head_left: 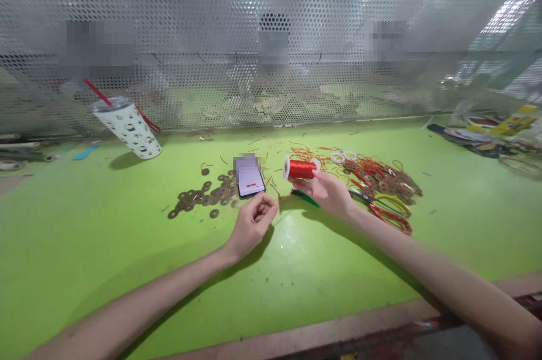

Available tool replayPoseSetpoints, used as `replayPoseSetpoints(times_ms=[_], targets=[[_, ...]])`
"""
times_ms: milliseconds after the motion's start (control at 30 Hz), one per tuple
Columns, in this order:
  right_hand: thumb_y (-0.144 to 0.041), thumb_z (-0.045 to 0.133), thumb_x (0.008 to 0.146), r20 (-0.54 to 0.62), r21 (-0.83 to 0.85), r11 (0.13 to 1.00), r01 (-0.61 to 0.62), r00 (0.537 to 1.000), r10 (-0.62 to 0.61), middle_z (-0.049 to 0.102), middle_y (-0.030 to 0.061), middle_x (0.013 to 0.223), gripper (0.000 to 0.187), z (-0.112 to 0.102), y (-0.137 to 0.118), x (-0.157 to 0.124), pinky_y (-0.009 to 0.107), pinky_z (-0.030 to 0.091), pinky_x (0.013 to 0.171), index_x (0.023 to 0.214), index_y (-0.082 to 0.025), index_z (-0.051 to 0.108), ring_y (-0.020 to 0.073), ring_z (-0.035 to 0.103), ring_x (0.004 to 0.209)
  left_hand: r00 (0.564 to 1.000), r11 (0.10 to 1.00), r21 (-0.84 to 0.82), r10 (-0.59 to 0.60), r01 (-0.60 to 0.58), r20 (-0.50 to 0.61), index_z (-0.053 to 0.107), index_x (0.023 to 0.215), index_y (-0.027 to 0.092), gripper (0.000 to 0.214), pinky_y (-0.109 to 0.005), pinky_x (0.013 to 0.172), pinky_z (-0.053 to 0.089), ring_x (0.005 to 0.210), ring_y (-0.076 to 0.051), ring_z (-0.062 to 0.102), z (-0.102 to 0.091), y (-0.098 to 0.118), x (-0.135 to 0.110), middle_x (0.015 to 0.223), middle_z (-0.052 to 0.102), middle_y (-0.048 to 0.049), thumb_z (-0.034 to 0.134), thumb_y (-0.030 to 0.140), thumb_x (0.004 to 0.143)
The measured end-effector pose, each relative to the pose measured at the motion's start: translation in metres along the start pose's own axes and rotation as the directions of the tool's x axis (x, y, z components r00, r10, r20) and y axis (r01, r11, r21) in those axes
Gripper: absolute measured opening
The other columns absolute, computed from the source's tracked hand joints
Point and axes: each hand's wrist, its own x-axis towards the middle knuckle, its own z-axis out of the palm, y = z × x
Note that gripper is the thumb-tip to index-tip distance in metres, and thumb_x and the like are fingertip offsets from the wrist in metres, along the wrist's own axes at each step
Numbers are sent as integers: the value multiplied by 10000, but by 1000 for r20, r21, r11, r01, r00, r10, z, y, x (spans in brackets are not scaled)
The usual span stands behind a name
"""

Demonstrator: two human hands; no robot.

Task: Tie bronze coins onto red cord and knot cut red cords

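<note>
A spool of red thread [302, 168] with white end flanges rests in the fingers of my right hand [332, 193], held above the table. My left hand [253, 223] is closed in a pinch on the red thread [285, 197], and a short length stretches between the two hands. Just behind my left hand lies a phone [250, 175] with a lit screen. Loose bronze-coloured coins with holes [207, 197] are scattered left of the phone. Scissors [388, 210] with yellow and red handles lie beside my right wrist, and a green object [305, 198] sits partly under my right hand.
Coins tied with red cord [385, 179] are heaped at the right, near white rings [344, 157] and red thread scraps [302, 152]. A patterned tumbler with a straw [129, 127] stands at the back left. A perforated metal screen [220, 83] borders the green table [190, 303].
</note>
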Motion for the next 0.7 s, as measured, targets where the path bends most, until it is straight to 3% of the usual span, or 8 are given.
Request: replayPoseSetpoints(times_ms=[133,267,367,467,533,600,667,700], targets=[[-492,697,806,-55,83,996,-30,998,35,775,19,968,296,3,-5,-1,398,532,952,984,-256,676,228,715,973,997,997,-33,-71,70,-20,516,755,192,243,-238,455,180,465,-82,267,-1,-3,1,542,322,89,620,356,902],[-586,713,768,-137,-14,999,34,990,-35,765,43,899,384,-3,-8,2,370,577,793,939,-246,658,223,704,844,975,993,-88,-91,75,-205,504,716,200,295,-235,440,172,451,-82,251,-10,-1,11,521,341,82,619,386,913],[-518,829,683,-234,-180,981,64,966,-106,737,25,877,391,-16,-7,10,303,574,721,908,-245,664,189,680,794,941,994,-103,3,-41,-338,519,699,201,287,-227,434,210,453,-83,273,-22,11,20,520,361,72,611,353,925],[-425,896,631,-368,-347,935,72,907,-207,706,-2,838,388,-26,-4,16,235,540,622,872,-228,664,134,637,696,907,979,-14,185,-206,-378,530,705,207,243,-225,430,266,453,-83,320,-29,21,20,540,396,64,614,287,919],[-448,879,658,-387,-340,936,87,895,-223,684,-11,769,373,-28,-4,17,216,512,566,843,-216,653,111,599,622,892,934,108,357,-340,-278,556,715,209,195,-226,397,244,440,-83,334,-27,21,10,558,446,51,614,232,900],[-471,850,693,-360,-244,963,113,912,-198,671,-16,724,355,-28,-6,17,208,511,561,817,-213,640,107,591,603,894,885,197,442,-423,-68,556,715,216,190,-232,389,234,417,-85,330,-20,17,-3,541,447,51,583,189,901],[-450,836,714,-342,-115,985,131,925,-163,680,-29,727,323,-26,-11,16,200,527,588,817,-227,625,109,613,629,863,837,234,440,-495,250,559,693,225,229,-247,408,280,421,-101,361,-11,11,-16,519,454,40,529,171,913],[-429,833,721,-345,-55,989,138,927,-149,685,-40,733,307,-26,-13,16,199,532,587,829,-239,618,110,620,635,791,807,234,398,-543,464,586,706,230,226,-255,429,319,439,-110,398,-8,9,-21,529,483,29,523,174,916]])
